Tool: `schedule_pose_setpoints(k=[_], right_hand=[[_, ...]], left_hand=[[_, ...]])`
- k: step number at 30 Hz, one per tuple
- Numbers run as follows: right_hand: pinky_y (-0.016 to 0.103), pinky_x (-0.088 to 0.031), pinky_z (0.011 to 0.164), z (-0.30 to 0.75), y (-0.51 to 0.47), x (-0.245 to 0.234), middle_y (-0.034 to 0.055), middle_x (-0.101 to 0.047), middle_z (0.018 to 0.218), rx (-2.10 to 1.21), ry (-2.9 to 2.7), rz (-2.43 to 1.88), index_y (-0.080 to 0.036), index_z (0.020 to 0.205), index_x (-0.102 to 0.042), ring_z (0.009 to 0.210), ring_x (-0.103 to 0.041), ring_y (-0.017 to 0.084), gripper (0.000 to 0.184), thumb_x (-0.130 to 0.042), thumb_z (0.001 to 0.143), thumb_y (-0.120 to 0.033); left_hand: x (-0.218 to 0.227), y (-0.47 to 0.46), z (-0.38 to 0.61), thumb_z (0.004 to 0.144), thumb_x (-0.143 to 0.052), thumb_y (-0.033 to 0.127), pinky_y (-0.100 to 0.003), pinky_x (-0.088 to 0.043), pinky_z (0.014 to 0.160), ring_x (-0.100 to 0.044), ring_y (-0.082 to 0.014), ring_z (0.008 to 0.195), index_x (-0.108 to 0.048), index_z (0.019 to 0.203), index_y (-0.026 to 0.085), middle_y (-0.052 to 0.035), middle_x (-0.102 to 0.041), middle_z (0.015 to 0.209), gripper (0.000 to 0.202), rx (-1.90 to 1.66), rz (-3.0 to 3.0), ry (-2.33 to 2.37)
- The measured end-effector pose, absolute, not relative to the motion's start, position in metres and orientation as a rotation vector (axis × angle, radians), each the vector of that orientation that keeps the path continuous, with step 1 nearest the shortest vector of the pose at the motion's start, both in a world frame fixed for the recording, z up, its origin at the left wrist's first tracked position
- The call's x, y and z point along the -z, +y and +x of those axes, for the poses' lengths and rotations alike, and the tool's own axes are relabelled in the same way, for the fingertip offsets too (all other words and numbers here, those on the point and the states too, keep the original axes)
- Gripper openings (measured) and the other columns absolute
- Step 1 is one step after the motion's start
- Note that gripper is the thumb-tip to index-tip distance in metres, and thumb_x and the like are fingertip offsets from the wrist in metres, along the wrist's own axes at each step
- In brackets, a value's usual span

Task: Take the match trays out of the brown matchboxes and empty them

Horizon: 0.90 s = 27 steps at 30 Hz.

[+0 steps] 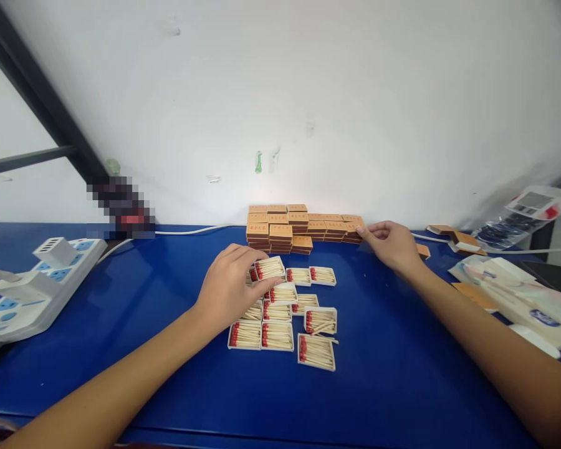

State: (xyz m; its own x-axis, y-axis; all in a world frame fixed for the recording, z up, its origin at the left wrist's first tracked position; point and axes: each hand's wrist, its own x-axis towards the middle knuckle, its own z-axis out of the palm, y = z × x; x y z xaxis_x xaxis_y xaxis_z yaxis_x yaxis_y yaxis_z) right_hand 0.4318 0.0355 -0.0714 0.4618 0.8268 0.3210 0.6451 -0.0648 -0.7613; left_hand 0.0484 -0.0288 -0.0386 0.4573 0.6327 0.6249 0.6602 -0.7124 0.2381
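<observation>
Several open white matchbox trays (315, 351) full of red-tipped matches lie in a cluster on the blue table (383, 374). My left hand (231, 288) rests over the cluster's left part, fingers pinched on one tray (270, 268), which is lifted a little. A stack of orange matchbox sleeves (280, 232) stands against the white wall. My right hand (393, 244) reaches to the stack's right end, thumb and fingers closed on an orange sleeve (353, 235) there.
A white power strip (28, 290) with a plugged adapter lies at the left edge, its cable running along the wall. Loose orange sleeves (462, 240) and plastic packets (518, 293) crowd the right side. A dark metal frame rises at upper left.
</observation>
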Motion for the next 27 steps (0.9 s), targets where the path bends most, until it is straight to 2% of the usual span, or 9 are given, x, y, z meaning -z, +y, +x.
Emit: schedule_pose_setpoints(k=[3,7,11,14,16,19,21,24,27], right_hand=[[0.039,-0.05,0.069,0.433,0.036,0.073,0.0081,-0.075,0.082,-0.166,-1.329,-1.848,-0.023,0.087,-0.067,0.073,-0.069,0.027,0.04,-0.082,0.077,-0.058],[0.038,-0.047,0.068,0.433,0.033,0.073,0.0059,-0.072,0.081,-0.073,-1.424,-1.919,-0.023,0.095,-0.064,0.076,-0.068,0.028,0.042,-0.081,0.08,-0.058],[0.038,-0.044,0.066,0.427,0.025,0.064,0.0075,-0.071,0.084,0.058,-1.521,-1.971,-0.021,0.106,-0.062,0.08,-0.067,0.031,0.046,-0.077,0.085,-0.06],[0.039,-0.045,0.068,0.41,0.018,0.053,0.0083,-0.07,0.086,0.191,-1.623,-1.786,-0.022,0.104,-0.064,0.078,-0.065,0.029,0.034,-0.068,0.093,-0.054],[0.039,-0.048,0.07,0.392,0.015,0.049,0.0076,-0.07,0.087,0.099,-1.795,-1.571,-0.023,0.097,-0.066,0.075,-0.064,0.025,0.026,-0.066,0.095,-0.05],[0.041,-0.053,0.076,0.365,0.015,0.052,0.0083,-0.07,0.094,-0.074,-2.044,-1.342,-0.022,0.104,-0.07,0.078,-0.065,0.025,0.026,-0.067,0.096,-0.047],[0.044,-0.055,0.082,0.353,0.019,0.057,0.011,-0.07,0.104,-0.1,-2.104,-1.322,-0.021,0.111,-0.069,0.087,-0.066,0.027,0.031,-0.068,0.095,-0.048],[0.048,-0.056,0.089,0.348,0.027,0.066,0.0132,-0.069,0.11,-0.121,-2.115,-1.352,-0.021,0.112,-0.068,0.097,-0.067,0.031,0.033,-0.07,0.093,-0.048],[0.047,-0.057,0.084,0.351,0.032,0.071,0.0121,-0.069,0.107,-0.15,-2.089,-1.36,-0.023,0.107,-0.066,0.091,-0.065,0.029,0.03,-0.072,0.09,-0.047]], left_hand=[[0.037,-0.03,0.049,0.091,-0.085,0.048,-0.047,-0.059,0.089,-0.071,-0.0292,0.101,-0.073,0.111,0.019,-0.008,-0.079,0.107,0.038,1.091,-2.663,-1.179],[0.034,-0.031,0.048,0.092,-0.083,0.044,-0.046,-0.058,0.088,-0.07,-0.0284,0.097,-0.073,0.11,0.018,-0.0076,-0.079,0.104,0.033,1.019,-2.691,-1.212],[0.026,-0.03,0.046,0.091,-0.082,0.041,-0.047,-0.057,0.086,-0.069,-0.0292,0.096,-0.074,0.11,0.017,-0.0079,-0.078,0.1,0.031,0.867,-2.736,-1.284],[0.016,-0.032,0.042,0.091,-0.082,0.04,-0.047,-0.057,0.089,-0.07,-0.0298,0.101,-0.074,0.112,0.017,-0.0095,-0.079,0.106,0.032,0.711,-2.873,-1.231],[0.007,-0.033,0.038,0.091,-0.08,0.042,-0.046,-0.057,0.09,-0.07,-0.0292,0.104,-0.074,0.114,0.018,-0.0096,-0.078,0.111,0.034,0.628,-2.987,-1.186],[-0.005,-0.032,0.032,0.089,-0.078,0.042,-0.044,-0.056,0.089,-0.07,-0.0286,0.102,-0.075,0.111,0.018,-0.009,-0.077,0.108,0.033,0.522,-3.048,-1.195],[-0.01,-0.029,0.028,0.085,-0.079,0.04,-0.043,-0.056,0.085,-0.07,-0.0282,0.097,-0.076,0.108,0.018,-0.0089,-0.076,0.105,0.033,0.432,-3.048,-1.234],[-0.013,-0.025,0.022,0.081,-0.079,0.04,-0.042,-0.054,0.084,-0.07,-0.0279,0.095,-0.078,0.106,0.02,-0.0079,-0.076,0.105,0.032,0.3,-3.072,-1.247],[-0.014,-0.024,0.019,0.08,-0.079,0.044,-0.04,-0.052,0.08,-0.07,-0.0268,0.091,-0.078,0.101,0.021,-0.0066,-0.076,0.099,0.032,0.25,-3.088,-1.226]])
